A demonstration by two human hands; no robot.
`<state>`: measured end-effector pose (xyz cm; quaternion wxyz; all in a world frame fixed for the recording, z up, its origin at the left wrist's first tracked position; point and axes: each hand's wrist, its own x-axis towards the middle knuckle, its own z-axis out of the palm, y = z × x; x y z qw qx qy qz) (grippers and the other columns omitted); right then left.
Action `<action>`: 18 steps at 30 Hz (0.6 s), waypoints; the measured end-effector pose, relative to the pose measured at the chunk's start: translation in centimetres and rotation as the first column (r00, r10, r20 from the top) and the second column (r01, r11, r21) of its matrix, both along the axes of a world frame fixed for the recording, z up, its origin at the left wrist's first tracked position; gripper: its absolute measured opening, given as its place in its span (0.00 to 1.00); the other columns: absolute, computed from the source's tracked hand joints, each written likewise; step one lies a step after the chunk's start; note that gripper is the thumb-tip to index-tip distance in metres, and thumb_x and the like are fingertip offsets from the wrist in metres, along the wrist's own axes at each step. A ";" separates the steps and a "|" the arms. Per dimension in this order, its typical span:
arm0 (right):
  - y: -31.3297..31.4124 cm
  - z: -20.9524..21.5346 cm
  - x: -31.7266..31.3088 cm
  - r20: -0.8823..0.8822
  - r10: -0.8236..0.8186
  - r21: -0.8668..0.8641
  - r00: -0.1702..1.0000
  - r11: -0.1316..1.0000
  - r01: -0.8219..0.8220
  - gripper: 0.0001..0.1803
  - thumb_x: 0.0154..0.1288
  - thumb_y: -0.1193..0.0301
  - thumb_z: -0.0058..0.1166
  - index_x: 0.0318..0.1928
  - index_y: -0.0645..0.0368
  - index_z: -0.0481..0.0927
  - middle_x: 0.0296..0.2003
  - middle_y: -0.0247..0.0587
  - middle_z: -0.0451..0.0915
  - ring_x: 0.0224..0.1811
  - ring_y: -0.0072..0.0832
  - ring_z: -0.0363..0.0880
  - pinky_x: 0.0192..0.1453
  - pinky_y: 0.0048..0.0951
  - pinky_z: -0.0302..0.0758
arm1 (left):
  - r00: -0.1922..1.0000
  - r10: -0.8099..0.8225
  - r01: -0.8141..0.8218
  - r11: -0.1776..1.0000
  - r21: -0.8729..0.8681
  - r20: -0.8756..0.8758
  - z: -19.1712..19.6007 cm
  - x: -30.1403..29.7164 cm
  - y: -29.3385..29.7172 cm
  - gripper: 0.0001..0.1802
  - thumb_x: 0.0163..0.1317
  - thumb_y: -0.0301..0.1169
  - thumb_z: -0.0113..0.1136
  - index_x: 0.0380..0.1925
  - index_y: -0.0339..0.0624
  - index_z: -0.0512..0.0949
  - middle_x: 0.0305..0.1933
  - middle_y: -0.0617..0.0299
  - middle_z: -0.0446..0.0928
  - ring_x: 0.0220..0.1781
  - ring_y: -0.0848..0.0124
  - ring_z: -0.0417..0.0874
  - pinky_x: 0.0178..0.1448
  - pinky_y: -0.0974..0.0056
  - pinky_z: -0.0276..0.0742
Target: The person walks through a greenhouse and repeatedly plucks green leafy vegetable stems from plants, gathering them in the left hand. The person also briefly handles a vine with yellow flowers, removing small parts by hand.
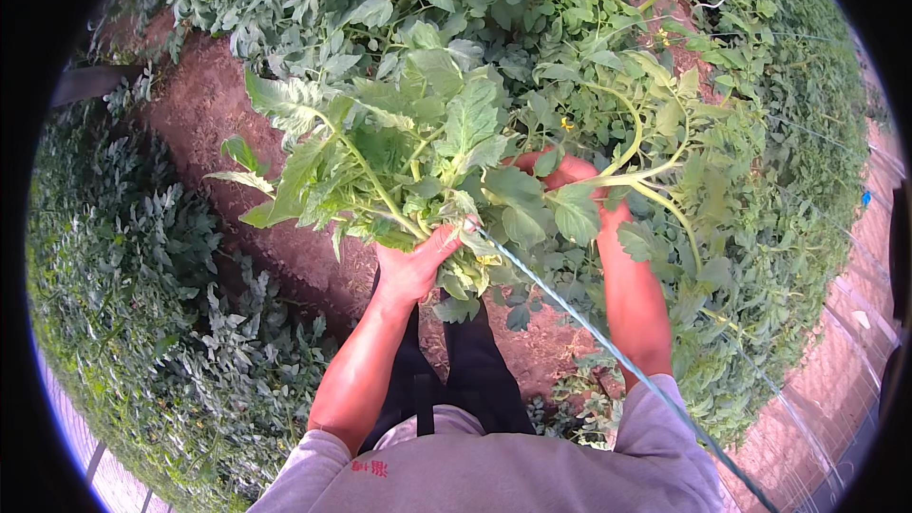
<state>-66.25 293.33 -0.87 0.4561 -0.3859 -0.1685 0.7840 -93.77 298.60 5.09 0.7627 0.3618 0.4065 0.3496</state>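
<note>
Above the brown dirt path point(237, 161), the left hand point(415, 266) squeezes tight around a leafy green plant stem point(380, 192) and a thin pale blue string point(608, 347). Green leaves point(532, 204) partly hide the right hand point(570, 176), so its grip cannot be told.

You have bright green leaves point(418, 142) with pale yellow-green stems point(655, 171) and small yellow flowers point(567, 123) before you, reddish-brown soil point(204, 123) beneath, a pale blue-green string point(608, 347), grey sleeves point(655, 427) and a black apron point(475, 361).
</note>
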 end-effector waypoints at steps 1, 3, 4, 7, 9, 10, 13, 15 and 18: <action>0.2 0.5 -0.1 0.053 0.055 0.000 0.997 0.998 -0.055 0.33 0.70 0.51 0.54 0.62 0.67 0.75 0.54 0.43 0.80 0.56 0.28 0.78 0.59 0.31 0.74 | 1.000 -0.021 0.022 1.000 -0.003 0.010 0.1 0.0 0.0 0.12 0.61 0.29 0.70 0.39 0.34 0.79 0.34 0.57 0.80 0.33 0.70 0.79 0.36 0.65 0.75; 1.8 0.5 0.7 0.000 0.274 -0.055 0.962 0.960 -0.273 0.34 0.67 0.50 0.57 0.61 0.67 0.76 0.55 0.45 0.80 0.56 0.30 0.78 0.59 0.32 0.74 | 1.000 -0.001 0.001 1.000 -0.015 0.005 0.4 0.0 0.0 0.13 0.62 0.29 0.70 0.40 0.35 0.76 0.33 0.57 0.80 0.32 0.71 0.79 0.36 0.66 0.75; 1.7 0.5 0.7 0.091 0.262 0.085 0.961 0.959 -0.270 0.35 0.67 0.48 0.58 0.61 0.67 0.76 0.52 0.45 0.81 0.54 0.31 0.79 0.58 0.33 0.74 | 1.000 -0.003 0.003 1.000 0.004 -0.014 0.5 -0.1 0.2 0.13 0.62 0.29 0.69 0.40 0.36 0.76 0.33 0.57 0.80 0.32 0.71 0.79 0.37 0.66 0.75; 0.6 -0.2 0.7 -0.092 0.087 0.113 0.992 0.991 -0.076 0.33 0.69 0.48 0.51 0.54 0.70 0.77 0.48 0.50 0.79 0.53 0.37 0.76 0.57 0.40 0.71 | 0.995 -0.027 0.026 1.000 0.011 0.096 0.8 0.1 0.4 0.13 0.62 0.30 0.68 0.40 0.36 0.75 0.35 0.53 0.78 0.32 0.71 0.77 0.37 0.67 0.74; -0.5 -0.9 0.1 -0.137 -0.120 0.057 0.983 0.990 0.129 0.34 0.74 0.42 0.44 0.46 0.67 0.78 0.42 0.51 0.79 0.47 0.41 0.73 0.55 0.43 0.67 | 0.992 -0.051 0.045 0.997 0.057 0.117 0.9 0.1 0.9 0.15 0.61 0.31 0.69 0.40 0.36 0.74 0.35 0.52 0.78 0.32 0.71 0.76 0.38 0.67 0.74; -1.5 -0.9 0.0 -0.146 -0.139 0.124 0.979 0.980 0.158 0.37 0.73 0.39 0.42 0.48 0.65 0.78 0.42 0.51 0.79 0.47 0.40 0.73 0.56 0.43 0.67 | 0.993 -0.059 0.053 0.997 0.062 0.105 0.9 0.2 0.9 0.15 0.61 0.31 0.69 0.40 0.36 0.74 0.35 0.52 0.78 0.32 0.70 0.76 0.38 0.67 0.74; -4.1 -1.2 -0.1 -0.193 -0.181 0.141 0.964 0.968 0.210 0.37 0.72 0.38 0.42 0.55 0.63 0.74 0.46 0.53 0.77 0.50 0.42 0.73 0.57 0.44 0.68 | 0.996 -0.035 0.034 0.999 0.008 0.081 1.2 0.6 1.1 0.15 0.60 0.32 0.70 0.40 0.36 0.76 0.35 0.53 0.79 0.33 0.69 0.79 0.39 0.65 0.75; -6.6 -1.4 -0.4 -0.314 -0.198 0.127 0.929 0.961 0.248 0.35 0.72 0.42 0.44 0.59 0.61 0.71 0.51 0.55 0.75 0.53 0.45 0.73 0.58 0.46 0.71 | 0.999 -0.033 0.034 0.999 -0.023 0.022 1.6 0.9 1.3 0.14 0.59 0.30 0.71 0.40 0.35 0.79 0.35 0.55 0.81 0.36 0.68 0.81 0.41 0.64 0.77; -10.7 -1.7 -1.4 -0.481 -0.289 -0.013 0.828 0.947 0.322 0.34 0.72 0.47 0.47 0.66 0.59 0.66 0.58 0.58 0.72 0.58 0.50 0.74 0.59 0.49 0.74 | 0.989 -0.147 0.144 0.985 -0.095 -0.030 2.6 0.6 2.3 0.16 0.58 0.30 0.74 0.43 0.34 0.81 0.38 0.58 0.84 0.39 0.69 0.84 0.45 0.64 0.81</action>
